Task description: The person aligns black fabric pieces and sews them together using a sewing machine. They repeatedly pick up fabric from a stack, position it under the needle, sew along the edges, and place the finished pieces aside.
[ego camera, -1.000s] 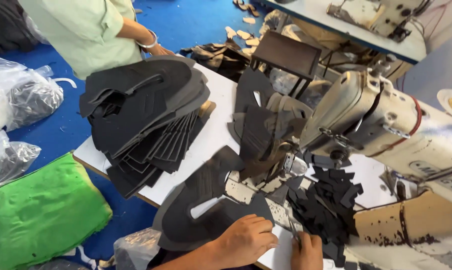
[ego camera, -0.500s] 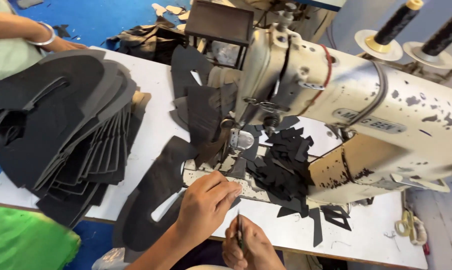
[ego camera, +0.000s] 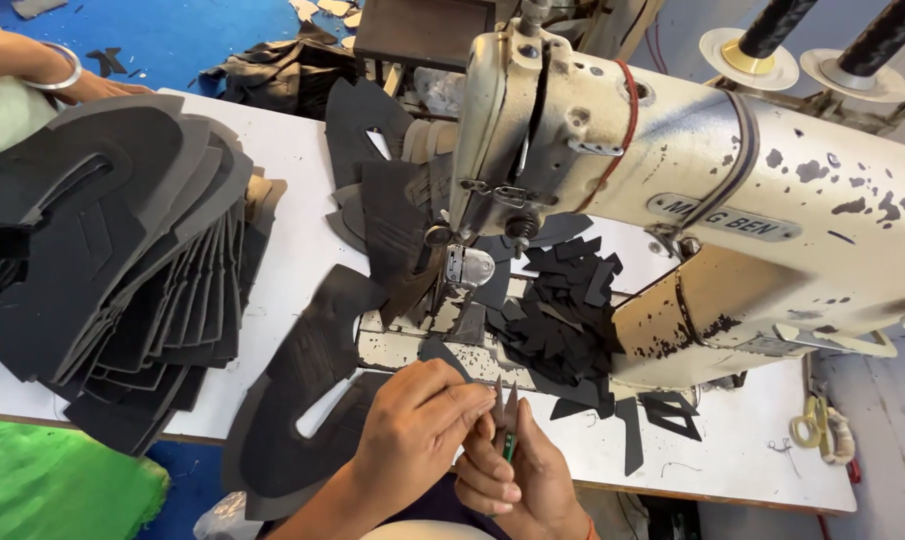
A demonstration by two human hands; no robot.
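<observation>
My right hand point(ego camera: 528, 480) holds small thread snips point(ego camera: 506, 412) with a green grip, blades pointing up. My left hand point(ego camera: 413, 425) is curled beside them, its fingertips pinched against the blades. Both hands hover at the near table edge, just in front of the cream sewing machine point(ego camera: 693, 170) and its needle area point(ego camera: 468, 265). A flat black shoe-upper piece point(ego camera: 298, 400) lies left of my left hand, partly under it. Behind my hands, a heap of small black cut pieces point(ego camera: 563, 315) sits on the machine bed.
A fanned stack of large black upper pieces point(ego camera: 103, 260) covers the left of the white table point(ego camera: 293, 240). Another person's hand with a bangle point(ego camera: 68, 85) is at far left. Yellow-handled scissors point(ego camera: 808, 430) lie at right; a green bag point(ego camera: 53, 490) is below left.
My left hand has lifted off the black upper piece and come against the snips held in my right hand. The view has moved closer to the machine.
</observation>
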